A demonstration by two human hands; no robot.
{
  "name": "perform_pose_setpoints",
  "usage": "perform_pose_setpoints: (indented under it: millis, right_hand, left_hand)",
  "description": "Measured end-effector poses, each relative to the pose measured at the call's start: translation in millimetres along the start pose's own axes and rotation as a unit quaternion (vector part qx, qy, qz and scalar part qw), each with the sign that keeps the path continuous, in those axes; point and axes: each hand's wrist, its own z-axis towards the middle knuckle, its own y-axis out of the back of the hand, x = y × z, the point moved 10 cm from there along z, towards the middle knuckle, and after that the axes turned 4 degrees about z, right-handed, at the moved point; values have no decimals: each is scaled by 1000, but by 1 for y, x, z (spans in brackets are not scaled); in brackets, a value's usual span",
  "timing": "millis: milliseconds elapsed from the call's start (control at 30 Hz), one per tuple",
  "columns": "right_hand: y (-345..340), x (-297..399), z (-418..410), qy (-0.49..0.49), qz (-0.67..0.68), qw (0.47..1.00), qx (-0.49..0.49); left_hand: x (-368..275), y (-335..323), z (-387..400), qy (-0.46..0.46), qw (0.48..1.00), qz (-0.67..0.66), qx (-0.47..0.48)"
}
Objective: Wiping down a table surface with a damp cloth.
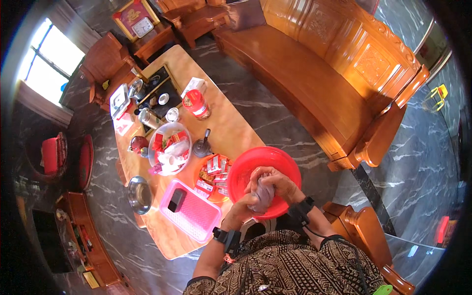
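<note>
A bunched grey-purple cloth [263,197] is squeezed between my two hands above a red plastic basin [238,173]. My left hand [245,206] grips its lower left side, and my right hand [276,182] wraps over its top and right side. The basin sits at the table's near right corner; my hands and the cloth hide part of its inside. Left of the basin is an orange plate [210,195] of packaged snacks. A pink plastic basket [201,217] with a dark rectangular object [177,200] in it lies farther left.
On the marble-like table [228,121] stand a clear bowl [188,155] of packets, a steel bowl [139,194], a small dark teapot [201,148], a red-lidded jar [195,104] and a tea tray [169,84]. A wooden bench [295,73] stands beyond; a wooden chair [365,228] is at the right.
</note>
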Motion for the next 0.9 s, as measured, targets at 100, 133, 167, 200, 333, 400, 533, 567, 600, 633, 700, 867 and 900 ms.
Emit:
perform_pose_setpoints:
  millis: [100,133,167,200,333,400,533,567,600,633,700,867,900]
  right_hand:
    - [-15,1,2,-77,-96,992,-24]
    - [-14,-1,2,-105,-114,986,-55]
    - [-13,-5,3,-106,-115,986,-55]
    - [-3,-11,4,-111,-109,985,-79]
    - [25,-32,0,-112,-129,975,-140]
    - [42,-43,0,-96,-188,964,-160]
    - [61,-43,-3,-83,-325,920,-203]
    - [62,-46,-3,-83,-325,920,-202]
    - [67,-44,-4,-75,-323,917,-221]
    - [72,-42,-6,-67,-320,914,-240]
    - [78,-40,-8,-63,-322,908,-262]
    - [96,-38,-15,-41,-360,880,-307]
    - [96,-40,-12,-37,-375,874,-308]
  left_hand:
    - [-2,-1,-5,-2,997,75,-32]
    - [1,-2,-5,15,995,97,-32]
    - [1,-2,-4,14,995,95,-32]
    - [3,6,-3,23,991,115,-66]
    - [12,40,0,38,957,222,-182]
    - [17,51,6,12,947,264,-185]
    - [24,77,17,-2,917,346,-201]
    - [28,80,20,-3,916,346,-202]
    - [26,85,20,-18,908,344,-237]
    - [22,89,20,-34,899,342,-272]
    - [22,95,25,-27,882,372,-287]
    - [33,117,38,49,834,469,-289]
    - [34,139,35,25,805,501,-318]
